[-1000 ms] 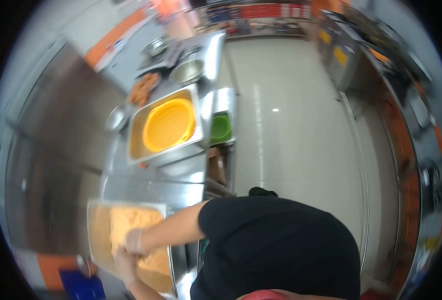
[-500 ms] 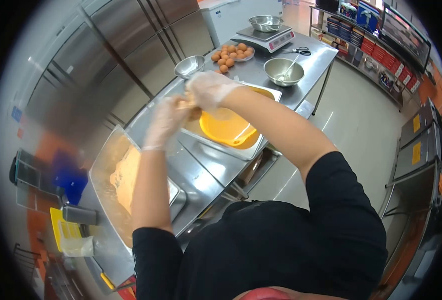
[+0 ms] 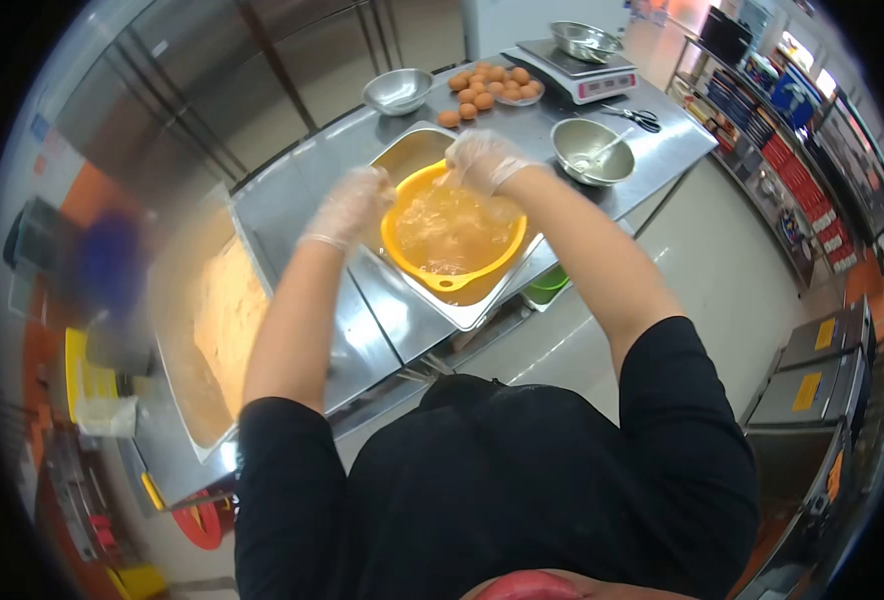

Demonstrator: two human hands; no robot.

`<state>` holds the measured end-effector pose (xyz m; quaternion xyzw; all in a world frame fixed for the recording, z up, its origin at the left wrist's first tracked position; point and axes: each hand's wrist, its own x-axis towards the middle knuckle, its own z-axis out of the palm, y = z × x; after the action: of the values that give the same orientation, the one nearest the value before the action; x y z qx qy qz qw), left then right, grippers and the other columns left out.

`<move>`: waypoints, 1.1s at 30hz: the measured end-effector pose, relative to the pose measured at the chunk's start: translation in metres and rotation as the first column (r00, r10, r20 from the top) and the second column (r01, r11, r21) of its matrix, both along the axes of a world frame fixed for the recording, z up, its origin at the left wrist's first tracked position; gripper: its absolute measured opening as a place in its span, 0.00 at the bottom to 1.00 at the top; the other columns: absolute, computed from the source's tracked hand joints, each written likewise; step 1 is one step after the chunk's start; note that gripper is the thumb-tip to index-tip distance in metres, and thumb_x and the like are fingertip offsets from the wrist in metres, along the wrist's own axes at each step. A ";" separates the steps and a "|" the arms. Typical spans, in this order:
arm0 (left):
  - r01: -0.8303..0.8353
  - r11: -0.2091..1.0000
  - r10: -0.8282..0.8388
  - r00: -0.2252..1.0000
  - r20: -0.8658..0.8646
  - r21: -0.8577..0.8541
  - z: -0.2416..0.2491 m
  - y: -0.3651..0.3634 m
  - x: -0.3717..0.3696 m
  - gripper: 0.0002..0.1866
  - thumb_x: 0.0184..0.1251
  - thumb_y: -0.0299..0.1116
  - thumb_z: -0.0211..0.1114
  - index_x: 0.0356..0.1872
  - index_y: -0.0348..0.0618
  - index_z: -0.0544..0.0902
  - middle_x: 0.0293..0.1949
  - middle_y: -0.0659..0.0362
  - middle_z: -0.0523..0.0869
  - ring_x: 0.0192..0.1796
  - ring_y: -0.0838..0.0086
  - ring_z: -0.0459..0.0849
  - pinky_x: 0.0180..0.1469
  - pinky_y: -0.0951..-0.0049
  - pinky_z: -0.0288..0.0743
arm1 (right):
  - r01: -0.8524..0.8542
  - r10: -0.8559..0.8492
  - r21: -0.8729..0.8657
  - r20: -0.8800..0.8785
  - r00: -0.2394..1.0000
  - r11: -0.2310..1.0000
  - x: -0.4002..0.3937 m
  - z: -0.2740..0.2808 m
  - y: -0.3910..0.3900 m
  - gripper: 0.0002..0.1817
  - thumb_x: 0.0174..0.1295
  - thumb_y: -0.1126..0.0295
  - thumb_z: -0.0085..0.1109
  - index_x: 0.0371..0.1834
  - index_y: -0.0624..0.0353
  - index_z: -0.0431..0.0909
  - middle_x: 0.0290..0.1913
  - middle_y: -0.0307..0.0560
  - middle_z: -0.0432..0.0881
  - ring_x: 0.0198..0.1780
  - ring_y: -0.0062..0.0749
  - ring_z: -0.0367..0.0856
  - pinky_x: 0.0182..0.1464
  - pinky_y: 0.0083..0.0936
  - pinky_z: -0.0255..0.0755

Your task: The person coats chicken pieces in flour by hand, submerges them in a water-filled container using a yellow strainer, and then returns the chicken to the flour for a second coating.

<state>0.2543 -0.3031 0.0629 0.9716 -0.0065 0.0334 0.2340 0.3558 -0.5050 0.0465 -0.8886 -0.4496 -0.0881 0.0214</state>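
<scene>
A yellow colander-like basin sits in a rectangular metal tray of brownish liquid. Inside it the liquid is stirred up, with bubbles and pale lumps too blurred to name. My left hand, in a clear plastic glove, is at the basin's left rim with its fingers curled together. At the far rim is my right hand, gloved alike, its fingers bent and pinched downward. Small pale bits show at the fingertips of both hands, but blur hides what they are.
A large bin of pale orange mix stands on the left. Beyond the tray are a steel bowl, brown eggs, a scale topped with a bowl, scissors and a bowl with a utensil.
My hands, close together above the basin's far left side before, have moved apart and lower to its rim. The liquid, smooth earlier, is now splashing. The view has shifted.
</scene>
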 end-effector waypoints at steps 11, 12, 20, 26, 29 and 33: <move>-0.354 0.769 0.459 0.886 -0.073 0.533 0.003 0.249 -0.208 0.13 0.58 0.36 0.60 0.36 0.39 0.85 0.37 0.45 0.86 0.45 0.54 0.85 0.50 0.60 0.77 | -0.323 0.411 0.273 -0.381 0.828 0.906 -0.155 0.064 0.183 0.13 0.48 0.63 0.68 0.32 0.62 0.85 0.40 0.57 0.84 0.46 0.47 0.83 0.49 0.34 0.76; -0.423 0.829 0.488 0.867 -0.104 0.367 -0.030 0.284 -0.226 0.13 0.58 0.37 0.61 0.38 0.40 0.85 0.40 0.45 0.86 0.47 0.55 0.84 0.52 0.61 0.76 | -0.440 0.448 0.099 -0.308 0.839 0.892 -0.165 0.045 0.219 0.13 0.46 0.67 0.69 0.33 0.62 0.85 0.41 0.57 0.84 0.46 0.47 0.83 0.48 0.35 0.77; -0.287 0.849 0.428 0.866 -0.259 0.443 -0.074 0.294 -0.282 0.28 0.54 0.45 0.70 0.54 0.43 0.77 0.52 0.48 0.81 0.57 0.58 0.79 0.60 0.64 0.73 | -0.647 0.442 -0.467 -0.480 0.758 0.603 -0.249 -0.109 0.372 0.19 0.44 0.58 0.71 0.36 0.60 0.86 0.40 0.56 0.85 0.44 0.44 0.84 0.45 0.34 0.77; -0.258 0.924 0.351 0.866 -0.355 0.284 -0.074 0.279 -0.260 0.33 0.52 0.50 0.71 0.55 0.38 0.77 0.55 0.47 0.81 0.63 0.60 0.75 0.64 0.66 0.69 | -0.585 0.160 -0.463 -0.677 0.718 0.666 -0.241 -0.086 0.358 0.23 0.48 0.50 0.69 0.36 0.61 0.86 0.38 0.54 0.86 0.41 0.44 0.83 0.45 0.36 0.76; -0.338 0.877 0.457 0.805 -0.377 0.343 -0.086 0.283 -0.258 0.38 0.50 0.53 0.72 0.57 0.35 0.75 0.55 0.47 0.80 0.62 0.61 0.76 0.63 0.67 0.69 | -0.557 0.198 -0.421 -0.643 0.740 0.716 -0.229 -0.092 0.359 0.21 0.49 0.53 0.68 0.35 0.61 0.86 0.36 0.55 0.86 0.39 0.44 0.83 0.43 0.36 0.76; -0.270 0.906 0.410 0.749 -0.521 0.326 -0.084 0.296 -0.258 0.41 0.48 0.58 0.73 0.56 0.34 0.78 0.55 0.47 0.81 0.59 0.61 0.79 0.61 0.69 0.72 | -0.522 0.246 -0.457 -0.535 0.808 0.720 -0.239 -0.069 0.359 0.17 0.48 0.57 0.68 0.32 0.62 0.86 0.36 0.56 0.85 0.40 0.45 0.84 0.41 0.37 0.76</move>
<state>-0.0042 -0.0071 -0.0212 0.9399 0.2392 -0.2217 0.1007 0.1168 -0.1461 -0.0229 -0.7300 -0.6165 0.2628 -0.1341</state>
